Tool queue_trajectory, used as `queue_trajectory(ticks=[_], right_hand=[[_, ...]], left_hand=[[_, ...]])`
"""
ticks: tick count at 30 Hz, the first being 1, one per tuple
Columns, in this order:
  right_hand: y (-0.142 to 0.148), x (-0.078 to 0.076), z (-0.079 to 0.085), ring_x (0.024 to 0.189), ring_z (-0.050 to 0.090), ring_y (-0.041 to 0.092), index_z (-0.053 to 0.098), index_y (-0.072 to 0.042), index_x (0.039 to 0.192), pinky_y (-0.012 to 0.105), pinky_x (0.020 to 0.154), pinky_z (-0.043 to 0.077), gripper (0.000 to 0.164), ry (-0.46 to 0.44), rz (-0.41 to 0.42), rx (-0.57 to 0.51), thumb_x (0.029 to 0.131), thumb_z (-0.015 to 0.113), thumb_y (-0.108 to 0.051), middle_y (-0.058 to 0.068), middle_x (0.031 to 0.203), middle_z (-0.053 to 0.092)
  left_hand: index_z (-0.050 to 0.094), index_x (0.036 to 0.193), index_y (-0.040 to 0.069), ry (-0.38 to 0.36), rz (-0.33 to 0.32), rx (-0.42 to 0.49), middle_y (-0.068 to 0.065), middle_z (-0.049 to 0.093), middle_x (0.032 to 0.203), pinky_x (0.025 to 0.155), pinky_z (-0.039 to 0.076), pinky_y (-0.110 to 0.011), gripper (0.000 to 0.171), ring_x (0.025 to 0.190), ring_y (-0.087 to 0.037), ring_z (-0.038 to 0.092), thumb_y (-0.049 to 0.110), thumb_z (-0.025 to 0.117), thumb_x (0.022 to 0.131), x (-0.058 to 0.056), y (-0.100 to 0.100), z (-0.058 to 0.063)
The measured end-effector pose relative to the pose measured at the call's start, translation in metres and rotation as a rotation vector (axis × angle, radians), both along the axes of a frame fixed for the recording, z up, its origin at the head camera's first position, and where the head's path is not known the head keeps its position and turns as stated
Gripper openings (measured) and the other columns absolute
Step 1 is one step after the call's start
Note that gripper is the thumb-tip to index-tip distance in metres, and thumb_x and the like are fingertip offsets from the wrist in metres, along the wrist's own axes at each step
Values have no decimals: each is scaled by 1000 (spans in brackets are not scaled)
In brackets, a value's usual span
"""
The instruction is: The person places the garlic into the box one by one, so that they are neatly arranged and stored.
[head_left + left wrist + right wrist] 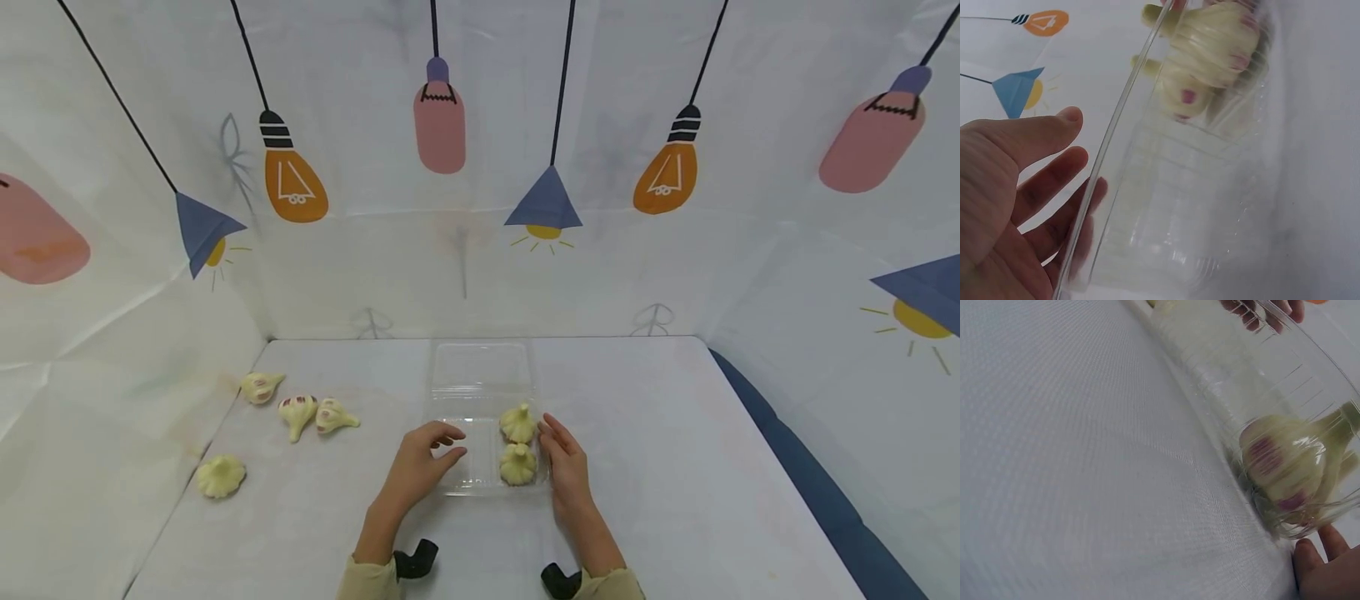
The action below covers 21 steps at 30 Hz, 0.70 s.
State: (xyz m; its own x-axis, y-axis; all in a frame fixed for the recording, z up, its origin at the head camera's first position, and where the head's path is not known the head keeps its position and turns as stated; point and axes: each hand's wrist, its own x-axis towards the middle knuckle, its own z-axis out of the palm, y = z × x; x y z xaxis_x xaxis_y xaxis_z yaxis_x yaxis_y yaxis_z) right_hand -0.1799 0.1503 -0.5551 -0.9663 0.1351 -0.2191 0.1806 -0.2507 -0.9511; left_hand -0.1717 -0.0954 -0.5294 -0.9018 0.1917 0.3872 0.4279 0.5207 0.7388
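Observation:
A clear plastic box [468, 487] lies before me with its transparent lid [482, 371] folded open toward the back. Two pale garlic bulbs, a rear one [517, 423] and a front one [518, 464], sit along its right side. In the right wrist view, a garlic bulb [1282, 462] with purple patches shows through the clear wall. My left hand [423, 460] is at the box's left side, thumb and fingers apart, fingertips at the wall [1107, 147] in the left wrist view. Along the right side, my right hand [566, 471] has its fingers extended, fingertips right by the wall.
More garlic lies at the table's left: a bulb at the back [261, 387], a purple-marked bulb [297, 414] beside another [335, 416], and a rounder pale bulb [221, 477] nearer me. A white cloth backdrop [480, 275] with printed lamps stands behind the white table [660, 467].

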Motion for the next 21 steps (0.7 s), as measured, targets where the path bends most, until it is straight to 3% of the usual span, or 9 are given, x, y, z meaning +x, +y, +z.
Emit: queue_trajectory(ticks=[6, 10, 16, 21], right_hand=[[0, -2, -2, 132, 41, 24, 47, -4, 143, 20, 98, 38, 44, -2, -7, 2, 100, 54, -9, 17, 141, 48], [0, -2, -4, 132, 42, 25, 49, -4, 142, 28, 103, 37, 44, 8, -15, 5, 99, 55, -10, 17, 140, 49], [0, -2, -4, 132, 41, 25, 49, -6, 142, 35, 108, 33, 43, 4, -13, -2, 99, 54, -9, 16, 141, 49], [1, -3, -4, 133, 40, 23, 48, -7, 142, 36, 108, 32, 43, -2, -4, 0, 100, 53, -9, 16, 141, 48]], left_hand=[[71, 98, 17, -42, 54, 41, 0, 71, 94, 77, 54, -40, 22, 85, -10, 65, 7, 81, 80, 4, -11, 4], [72, 97, 14, -26, 81, 96, 0, 71, 93, 74, 53, -46, 22, 83, -13, 65, 5, 80, 79, 5, -21, 5], [72, 94, 13, -5, 159, 114, 8, 70, 91, 71, 54, -44, 20, 80, -10, 66, 3, 80, 79, 7, -37, 4], [72, 97, 9, -39, 213, 108, 6, 70, 93, 73, 53, -41, 18, 82, -11, 66, 5, 79, 81, 6, -51, 3]])
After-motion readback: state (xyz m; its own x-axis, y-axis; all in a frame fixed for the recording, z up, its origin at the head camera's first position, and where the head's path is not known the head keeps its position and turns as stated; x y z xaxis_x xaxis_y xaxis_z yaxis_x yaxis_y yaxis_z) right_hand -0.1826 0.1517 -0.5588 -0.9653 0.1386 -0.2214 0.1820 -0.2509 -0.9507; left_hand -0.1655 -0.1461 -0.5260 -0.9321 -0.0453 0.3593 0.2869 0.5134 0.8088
